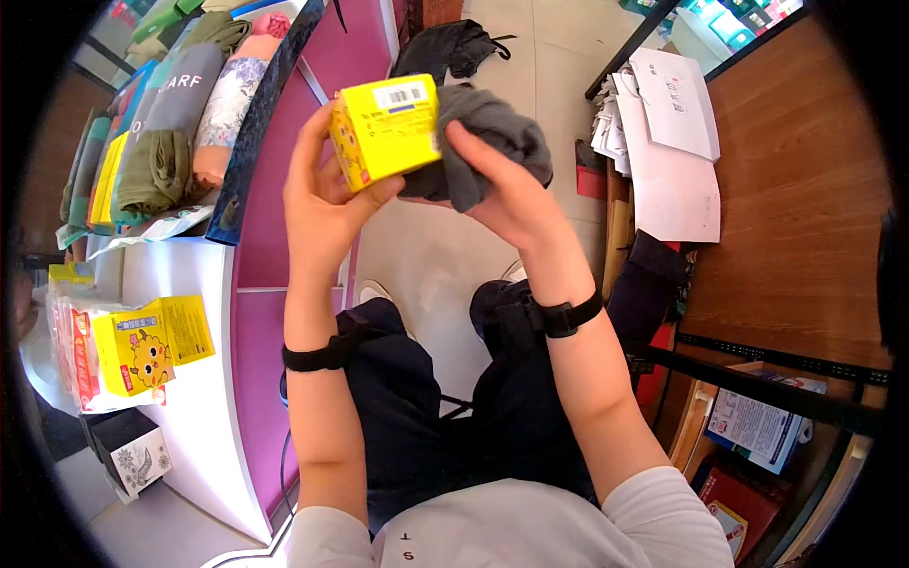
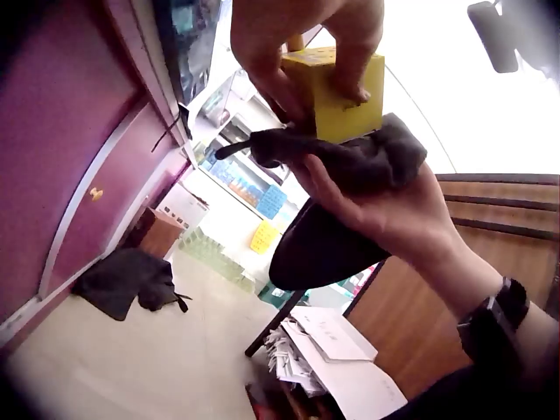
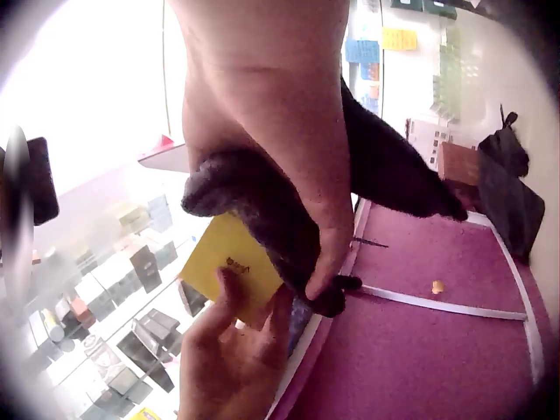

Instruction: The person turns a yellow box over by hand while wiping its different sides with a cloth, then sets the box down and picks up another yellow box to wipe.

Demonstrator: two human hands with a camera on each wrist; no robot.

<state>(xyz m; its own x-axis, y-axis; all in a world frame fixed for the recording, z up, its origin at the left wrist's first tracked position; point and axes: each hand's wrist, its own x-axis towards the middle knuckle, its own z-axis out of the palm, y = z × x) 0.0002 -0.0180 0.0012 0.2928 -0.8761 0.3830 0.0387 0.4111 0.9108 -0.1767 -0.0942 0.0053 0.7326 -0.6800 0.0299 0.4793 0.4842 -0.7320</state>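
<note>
A yellow box (image 1: 393,128) with a barcode is gripped by the left hand (image 1: 327,204), fingers round its left side and thumb under it. The right hand (image 1: 516,194) holds a dark grey cloth (image 1: 492,137) against the box's right side, thumb on top of the cloth. In the left wrist view the box (image 2: 346,101) touches the cloth (image 2: 376,162), which lies on the right palm. From the right wrist the cloth (image 3: 254,192) covers part of the box (image 3: 232,267), and part of it hangs loose.
At left, a white counter (image 1: 194,379) bears a yellow cartoon box (image 1: 142,350) and a black-and-white box (image 1: 140,459); rolled scarves (image 1: 170,114) lie above. A black bag (image 1: 454,47) is on the floor ahead. Papers (image 1: 672,142) and a shelf with a black rail (image 1: 767,383) stand at right.
</note>
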